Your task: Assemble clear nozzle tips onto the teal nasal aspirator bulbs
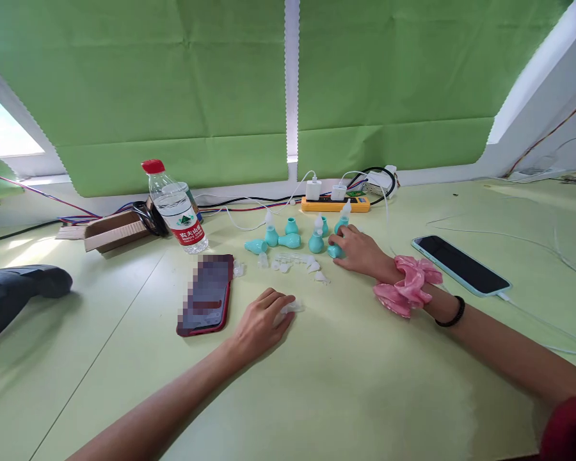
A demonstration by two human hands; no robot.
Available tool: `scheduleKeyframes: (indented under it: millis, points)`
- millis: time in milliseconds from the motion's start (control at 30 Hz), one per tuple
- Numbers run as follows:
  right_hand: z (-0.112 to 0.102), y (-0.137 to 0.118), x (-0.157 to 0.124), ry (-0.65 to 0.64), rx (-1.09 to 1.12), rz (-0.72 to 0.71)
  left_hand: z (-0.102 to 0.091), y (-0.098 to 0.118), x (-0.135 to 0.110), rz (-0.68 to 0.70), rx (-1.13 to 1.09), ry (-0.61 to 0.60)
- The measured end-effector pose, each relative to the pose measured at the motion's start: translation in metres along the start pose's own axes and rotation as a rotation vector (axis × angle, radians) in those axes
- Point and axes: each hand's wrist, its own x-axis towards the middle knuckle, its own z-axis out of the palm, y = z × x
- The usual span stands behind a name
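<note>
Left fingers (282, 300) hold translucent plastic (295, 307); three bulbs (316, 242) hold nozzles (319, 224).

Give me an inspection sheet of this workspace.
Surface: pale green table, seamed at left.
Job's things: teal bulbs, some upright, some lying; loose translucent pieces in front.
Clutter: bottle, red-cased phone, blue-cased phone, cardboard box.
Hands: left hand holds a translucent piece; right hand touches a teal bulb, grip unclear.
Cables: white cable plugged into blue-cased phone; black cable beside power strip.
Surroundings: green blinds behind; dark object at left.
</note>
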Motion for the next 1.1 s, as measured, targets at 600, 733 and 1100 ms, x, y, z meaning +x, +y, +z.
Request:
scheduleKeyframes:
  millis: [600, 733, 1100]
  points:
    - [-0.046, -0.050, -0.024, -0.132, 0.988, -0.200, -0.009, 0.005, 0.002, -0.371, -0.311, 0.284]
    - [-0.025, -0.077, -0.031, -0.050, 1.067, -0.091, -0.012, 0.006, 0.006, -0.600, -0.752, 0.298]
    - [-0.009, -0.094, -0.039, 0.089, 0.865, -0.172, -0.009, 0.007, 0.009, -0.834, -1.282, 0.154]
